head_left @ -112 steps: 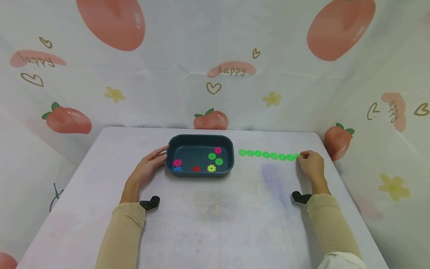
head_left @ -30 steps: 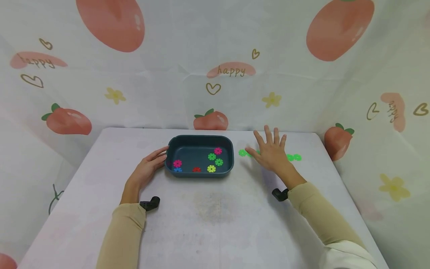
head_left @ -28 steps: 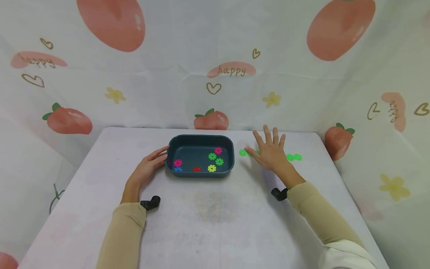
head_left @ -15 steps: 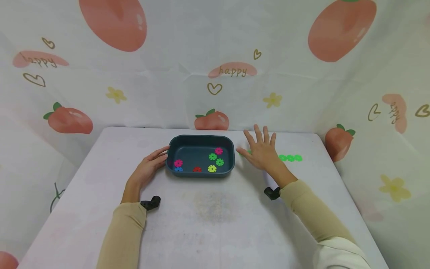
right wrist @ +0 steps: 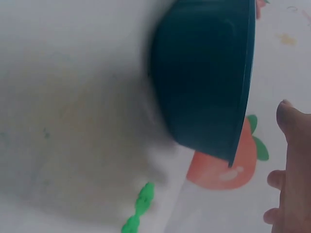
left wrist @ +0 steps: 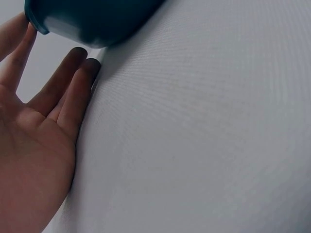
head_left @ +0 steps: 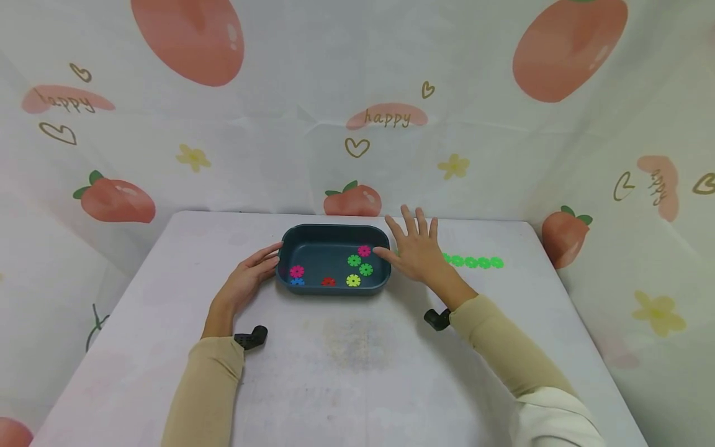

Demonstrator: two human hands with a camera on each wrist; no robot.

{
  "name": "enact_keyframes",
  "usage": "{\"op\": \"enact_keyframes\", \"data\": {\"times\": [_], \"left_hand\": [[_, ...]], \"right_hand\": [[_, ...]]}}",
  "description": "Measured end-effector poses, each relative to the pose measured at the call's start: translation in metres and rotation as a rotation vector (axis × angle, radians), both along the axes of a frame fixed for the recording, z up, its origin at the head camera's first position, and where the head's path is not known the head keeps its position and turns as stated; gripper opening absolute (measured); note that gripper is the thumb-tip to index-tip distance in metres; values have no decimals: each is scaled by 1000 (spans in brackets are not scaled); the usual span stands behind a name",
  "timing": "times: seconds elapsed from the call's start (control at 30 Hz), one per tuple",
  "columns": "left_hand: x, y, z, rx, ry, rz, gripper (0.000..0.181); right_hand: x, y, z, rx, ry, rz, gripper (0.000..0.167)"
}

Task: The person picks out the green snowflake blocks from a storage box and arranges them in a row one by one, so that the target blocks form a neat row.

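Note:
A dark teal plastic tub (head_left: 335, 290) stands on the table, with several flower-shaped plastic discs inside: two pink, two green, a yellow disc (head_left: 353, 280), a red one and a blue one. My left hand (head_left: 246, 282) rests against its left side; in the left wrist view, fingertips touch the tub's rim (left wrist: 39, 26). Spread wide and holding nothing, my right hand (head_left: 418, 256) hovers at the tub's right end, thumb over the rim. Behind and right of that hand lies a row of linked green discs (head_left: 472, 262), partly hidden by it. The right wrist view shows the chain's end (right wrist: 144, 199).
The white-covered table (head_left: 357, 385) meets a printed fabric backdrop (head_left: 279, 161) at its back edge. More of that fabric hangs on the left and right. A black wrist camera (head_left: 437, 319) sits on the right wrist, another camera (head_left: 251, 338) on the left.
My right hand let go of the chain's right end, opened and moved left to the tub, uncovering more of the green chain's right part lately. My left hand has stayed at the tub.

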State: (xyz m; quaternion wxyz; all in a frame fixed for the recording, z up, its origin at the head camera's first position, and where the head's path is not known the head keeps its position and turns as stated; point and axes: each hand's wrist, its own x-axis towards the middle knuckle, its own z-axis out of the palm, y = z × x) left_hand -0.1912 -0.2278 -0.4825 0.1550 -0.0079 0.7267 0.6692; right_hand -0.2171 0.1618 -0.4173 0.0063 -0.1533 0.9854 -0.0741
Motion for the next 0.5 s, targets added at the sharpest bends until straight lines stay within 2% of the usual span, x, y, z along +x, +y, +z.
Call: {"op": "enact_keyframes", "data": {"times": [0.5], "left_hand": [[0,0,-2,-8,6,2,57]], "right_hand": [[3,-33,-1,4,52,79,89]]}}
